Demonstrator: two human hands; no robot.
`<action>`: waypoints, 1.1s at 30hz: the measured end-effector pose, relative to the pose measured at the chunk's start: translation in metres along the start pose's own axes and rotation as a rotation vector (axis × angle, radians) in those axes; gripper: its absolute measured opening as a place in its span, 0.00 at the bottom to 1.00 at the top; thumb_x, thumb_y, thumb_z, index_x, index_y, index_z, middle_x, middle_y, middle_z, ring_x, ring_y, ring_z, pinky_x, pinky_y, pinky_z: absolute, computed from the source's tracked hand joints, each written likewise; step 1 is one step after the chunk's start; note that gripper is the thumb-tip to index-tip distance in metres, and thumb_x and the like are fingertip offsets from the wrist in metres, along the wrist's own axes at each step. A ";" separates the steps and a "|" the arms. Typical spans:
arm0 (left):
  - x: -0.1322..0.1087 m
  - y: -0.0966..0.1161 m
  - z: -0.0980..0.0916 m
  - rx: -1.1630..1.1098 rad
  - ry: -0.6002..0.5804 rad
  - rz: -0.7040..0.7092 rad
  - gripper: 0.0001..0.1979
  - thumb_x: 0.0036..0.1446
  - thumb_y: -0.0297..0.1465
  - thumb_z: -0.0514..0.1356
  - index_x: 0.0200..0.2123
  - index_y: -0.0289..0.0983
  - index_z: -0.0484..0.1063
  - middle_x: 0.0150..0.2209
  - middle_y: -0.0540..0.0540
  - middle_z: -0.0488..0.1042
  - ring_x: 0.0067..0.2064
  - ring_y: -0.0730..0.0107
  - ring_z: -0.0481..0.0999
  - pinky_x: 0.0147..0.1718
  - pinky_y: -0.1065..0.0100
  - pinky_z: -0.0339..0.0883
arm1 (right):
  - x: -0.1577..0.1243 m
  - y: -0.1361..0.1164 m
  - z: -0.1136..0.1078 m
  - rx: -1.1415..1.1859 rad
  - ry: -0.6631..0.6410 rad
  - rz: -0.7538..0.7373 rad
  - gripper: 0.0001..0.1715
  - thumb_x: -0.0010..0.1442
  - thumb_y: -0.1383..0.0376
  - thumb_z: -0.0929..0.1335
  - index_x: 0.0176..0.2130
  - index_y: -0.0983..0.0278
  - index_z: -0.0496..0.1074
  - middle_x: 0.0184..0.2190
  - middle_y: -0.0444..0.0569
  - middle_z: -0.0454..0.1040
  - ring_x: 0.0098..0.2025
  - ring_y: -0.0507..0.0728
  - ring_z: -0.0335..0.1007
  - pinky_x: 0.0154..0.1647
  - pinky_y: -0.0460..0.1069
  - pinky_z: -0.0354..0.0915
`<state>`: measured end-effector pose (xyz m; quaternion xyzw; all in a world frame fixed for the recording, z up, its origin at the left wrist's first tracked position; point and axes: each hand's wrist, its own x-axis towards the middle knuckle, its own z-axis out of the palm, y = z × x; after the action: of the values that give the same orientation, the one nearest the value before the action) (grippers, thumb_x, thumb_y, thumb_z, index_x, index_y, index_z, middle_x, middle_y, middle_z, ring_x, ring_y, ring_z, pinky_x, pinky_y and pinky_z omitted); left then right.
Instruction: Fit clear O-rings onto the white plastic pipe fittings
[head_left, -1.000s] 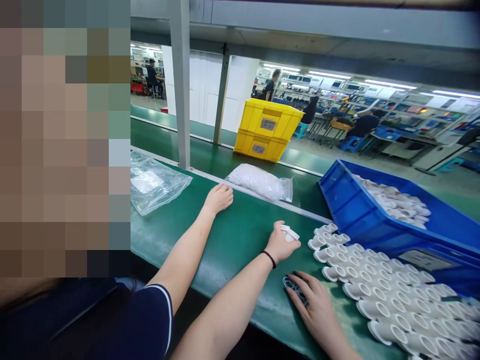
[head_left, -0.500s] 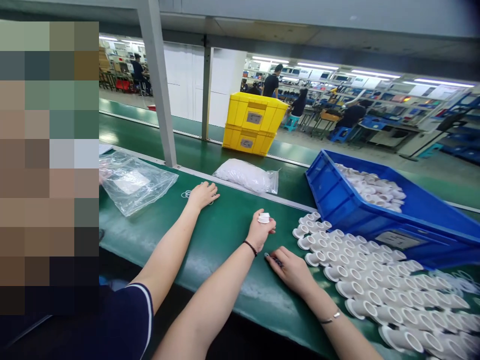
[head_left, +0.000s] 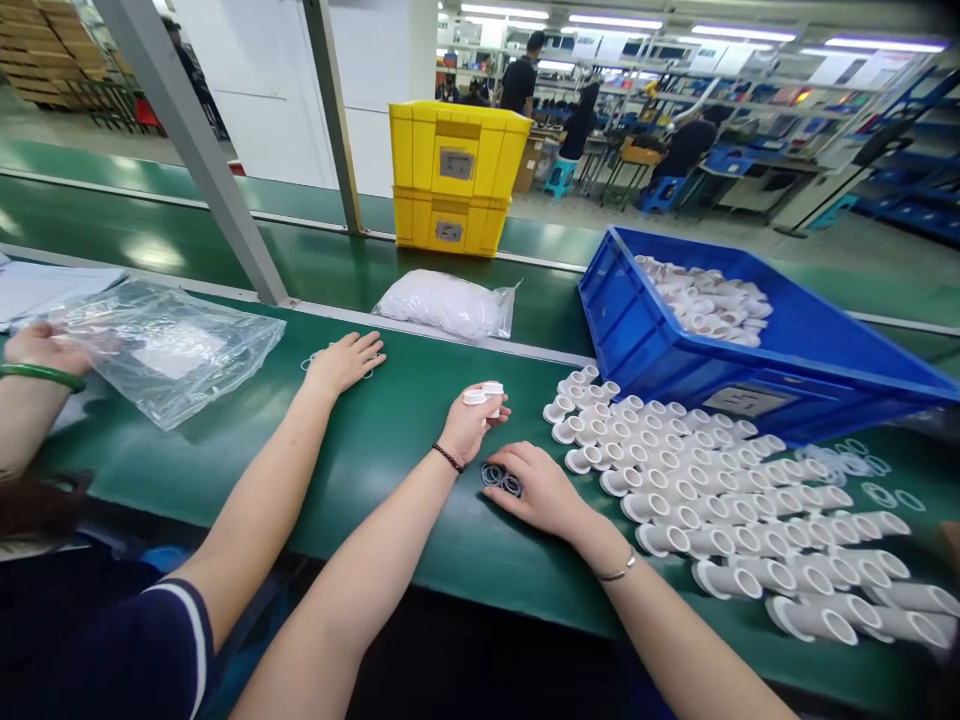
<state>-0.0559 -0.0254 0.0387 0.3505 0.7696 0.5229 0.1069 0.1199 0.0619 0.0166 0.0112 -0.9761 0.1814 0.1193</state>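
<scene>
My left hand, wearing a dark braided bracelet, is closed around small white ribbed plastic parts held above the green table. Its fingers partly hide them. Beside it, palm down, my right hand rests on the table with thumb and fingers apart. A little heap of dark grey rings lies between them, seemingly loose. To the right of this hand stand rows of white flanged tubes, tilted the same way.
A co-worker's hand lies over pale rings on the left; another person's hand touches a clear plastic bag. Behind are a filled white bag, yellow crates and a blue bin. Translucent rings lie far right.
The view has swung, shifting everything left and up. My right thumb and fingers have parted, exposing more of the dark rings. More of the white parts shows in my left hand.
</scene>
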 end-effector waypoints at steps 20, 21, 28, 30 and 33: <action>-0.007 -0.012 0.060 -0.263 -0.059 -0.256 0.20 0.62 0.33 0.46 0.54 0.41 0.65 0.35 0.53 0.75 0.36 0.70 0.74 0.35 0.63 0.61 | -0.003 0.026 -0.010 0.105 0.101 -0.024 0.15 0.66 0.66 0.57 0.49 0.61 0.67 0.45 0.52 0.70 0.47 0.59 0.64 0.46 0.56 0.64; -0.007 -0.011 0.060 -0.361 -0.055 -0.303 0.19 0.60 0.32 0.47 0.53 0.39 0.67 0.35 0.53 0.75 0.35 0.70 0.74 0.35 0.63 0.61 | -0.001 0.024 -0.010 0.049 0.071 -0.033 0.14 0.66 0.64 0.58 0.47 0.62 0.68 0.44 0.52 0.71 0.45 0.59 0.64 0.44 0.56 0.63; -0.013 -0.004 0.052 -0.965 -0.129 -0.319 0.15 0.46 0.31 0.61 0.40 0.35 0.70 0.31 0.49 0.74 0.27 0.76 0.70 0.27 0.71 0.58 | 0.001 0.019 0.005 -0.168 0.026 -0.102 0.16 0.63 0.56 0.60 0.43 0.60 0.72 0.40 0.52 0.73 0.41 0.61 0.65 0.38 0.54 0.59; -0.010 -0.009 0.054 -0.959 -0.110 -0.315 0.19 0.38 0.33 0.66 0.36 0.33 0.71 0.30 0.46 0.74 0.24 0.76 0.68 0.24 0.71 0.58 | 0.001 0.031 0.015 -0.169 0.045 -0.125 0.19 0.63 0.54 0.59 0.40 0.60 0.73 0.37 0.51 0.73 0.38 0.60 0.66 0.36 0.54 0.60; -0.004 -0.017 0.057 -0.990 -0.133 -0.328 0.28 0.29 0.35 0.70 0.38 0.31 0.70 0.30 0.45 0.72 0.25 0.75 0.69 0.24 0.71 0.58 | 0.003 0.051 0.029 -0.103 0.070 -0.181 0.21 0.61 0.51 0.59 0.38 0.59 0.73 0.37 0.50 0.74 0.36 0.60 0.67 0.36 0.54 0.62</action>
<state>-0.0302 0.0100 -0.0014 0.1652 0.4666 0.7771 0.3887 0.1071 0.0997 -0.0266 0.0867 -0.9744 0.1198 0.1694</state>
